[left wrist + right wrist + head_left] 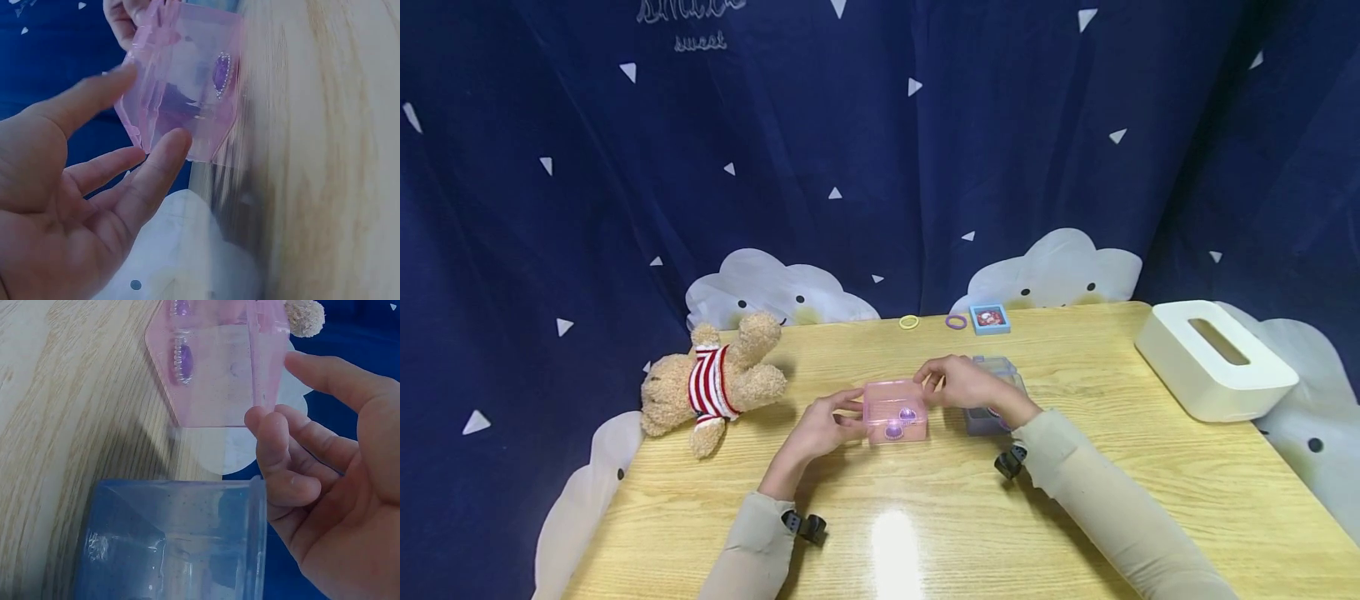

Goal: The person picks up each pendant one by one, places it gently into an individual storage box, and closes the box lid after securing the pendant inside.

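Note:
A pink see-through box (896, 400) stands on the table between both hands. Inside it, through the clear walls, show two purple gem-like pieces (222, 74) edged with small beads. My left hand (820, 429) is at the box's left side, its fingers extended; in the left wrist view the thumb and a fingertip reach the lid and side wall. At the opposite end, my right hand (337, 456) has its thumb and loosely bent fingers around the lid's corner. Beneath the right forearm sits a bluish-grey see-through box (169, 537), partly hidden by that arm in the head view.
A teddy bear (711, 386) in a striped shirt lies at the left. Toward the back edge are a yellow ring (909, 317), a purple ring (956, 317) and a small blue-framed square (990, 330). A white tissue box (1180, 367) stands at the right.

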### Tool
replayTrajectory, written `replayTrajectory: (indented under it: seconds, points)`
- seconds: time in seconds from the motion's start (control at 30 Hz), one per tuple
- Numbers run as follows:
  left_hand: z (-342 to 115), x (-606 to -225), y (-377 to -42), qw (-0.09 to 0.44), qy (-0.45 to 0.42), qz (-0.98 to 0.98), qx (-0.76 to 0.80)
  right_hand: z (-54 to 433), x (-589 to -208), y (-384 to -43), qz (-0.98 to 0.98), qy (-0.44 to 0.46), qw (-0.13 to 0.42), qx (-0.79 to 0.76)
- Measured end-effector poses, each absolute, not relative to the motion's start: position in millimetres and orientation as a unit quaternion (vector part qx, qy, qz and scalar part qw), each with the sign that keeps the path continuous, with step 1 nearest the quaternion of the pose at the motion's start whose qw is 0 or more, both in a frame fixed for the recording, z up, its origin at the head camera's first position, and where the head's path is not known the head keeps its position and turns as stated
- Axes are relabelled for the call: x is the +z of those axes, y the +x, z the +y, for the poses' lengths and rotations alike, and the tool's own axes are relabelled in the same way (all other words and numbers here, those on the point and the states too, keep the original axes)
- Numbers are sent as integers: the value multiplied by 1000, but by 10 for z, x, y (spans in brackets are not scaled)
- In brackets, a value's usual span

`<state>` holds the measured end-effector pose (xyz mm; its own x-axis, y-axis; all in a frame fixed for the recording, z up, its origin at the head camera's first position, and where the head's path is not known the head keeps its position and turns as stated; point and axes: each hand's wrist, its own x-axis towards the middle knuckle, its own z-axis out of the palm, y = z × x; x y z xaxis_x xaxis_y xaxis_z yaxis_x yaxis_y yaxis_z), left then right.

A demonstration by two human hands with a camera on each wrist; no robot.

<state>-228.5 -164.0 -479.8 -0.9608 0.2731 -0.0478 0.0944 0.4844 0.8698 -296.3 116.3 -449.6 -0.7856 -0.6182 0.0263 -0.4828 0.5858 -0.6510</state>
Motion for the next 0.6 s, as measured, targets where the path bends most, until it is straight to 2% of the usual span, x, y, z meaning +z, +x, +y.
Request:
replayTrajectory:
  seconds: [0.6]
  points:
    - [-1594,-4808,-2269,74,75,863,494,1126,-4520,-2970,894,-291,126,-317]
